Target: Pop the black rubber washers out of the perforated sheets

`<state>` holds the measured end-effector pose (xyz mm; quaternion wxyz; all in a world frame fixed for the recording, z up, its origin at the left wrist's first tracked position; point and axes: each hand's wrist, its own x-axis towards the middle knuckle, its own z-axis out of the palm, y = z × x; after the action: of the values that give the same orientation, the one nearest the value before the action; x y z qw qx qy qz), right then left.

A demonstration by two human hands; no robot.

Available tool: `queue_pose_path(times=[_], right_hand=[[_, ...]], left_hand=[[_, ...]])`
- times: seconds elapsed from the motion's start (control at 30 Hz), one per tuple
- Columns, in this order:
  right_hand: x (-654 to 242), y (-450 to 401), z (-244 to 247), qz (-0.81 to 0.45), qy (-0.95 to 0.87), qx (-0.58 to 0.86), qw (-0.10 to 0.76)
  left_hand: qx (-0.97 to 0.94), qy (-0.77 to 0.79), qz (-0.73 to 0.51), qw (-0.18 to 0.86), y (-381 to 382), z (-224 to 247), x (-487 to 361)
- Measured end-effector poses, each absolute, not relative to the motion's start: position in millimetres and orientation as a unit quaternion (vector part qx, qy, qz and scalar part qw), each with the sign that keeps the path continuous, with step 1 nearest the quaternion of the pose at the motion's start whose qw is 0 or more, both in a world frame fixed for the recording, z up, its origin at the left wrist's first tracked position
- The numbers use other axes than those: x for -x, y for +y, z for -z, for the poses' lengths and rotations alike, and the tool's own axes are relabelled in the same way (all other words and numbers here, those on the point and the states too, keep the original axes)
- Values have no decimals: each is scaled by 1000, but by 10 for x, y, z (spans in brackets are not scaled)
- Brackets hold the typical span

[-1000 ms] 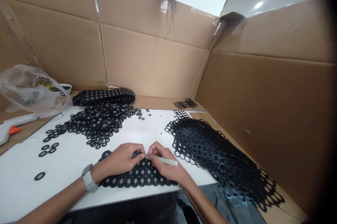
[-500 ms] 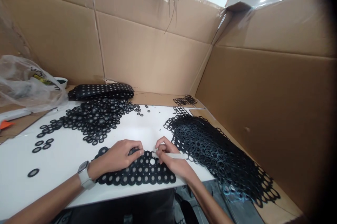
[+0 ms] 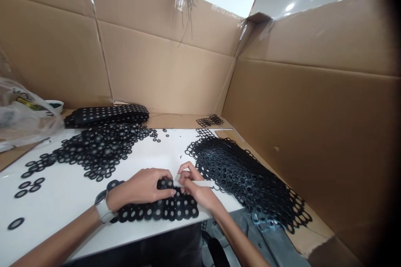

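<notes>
A black sheet of joined rings with grey discs [image 3: 150, 210] lies at the front edge of the white table. My left hand [image 3: 150, 185], with a watch on the wrist, is closed on the sheet's upper part, thumb and fingers pinching it. My right hand [image 3: 192, 183] is closed around a thin white tool [image 3: 203, 183], whose tip touches the sheet beside my left fingertips. The exact contact at the tip is too small to make out.
Loose black rings with discs [image 3: 97, 146] are heaped at the left, before a folded dotted stack [image 3: 108, 114]. Black ring netting [image 3: 238, 171] is piled at the right. A plastic bag [image 3: 28, 116] and a white bowl [image 3: 56, 106] stand far left. Cardboard walls [image 3: 163, 66] enclose the table.
The view has shifted, so most things appear further left. My left fingers have moved nearer the tool's tip and now pinch the sheet there, and its upper part looks lifted.
</notes>
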<state>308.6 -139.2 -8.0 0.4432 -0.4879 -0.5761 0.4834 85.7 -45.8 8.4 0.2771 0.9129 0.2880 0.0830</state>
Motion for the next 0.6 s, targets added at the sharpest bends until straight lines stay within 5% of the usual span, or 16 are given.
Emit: queue_pose_path(times=[0.6], right_hand=[[-3188,-1446,143,-426,-586,522,450]], left_hand=[[-900,300,-114,296,-482,-16,-890]])
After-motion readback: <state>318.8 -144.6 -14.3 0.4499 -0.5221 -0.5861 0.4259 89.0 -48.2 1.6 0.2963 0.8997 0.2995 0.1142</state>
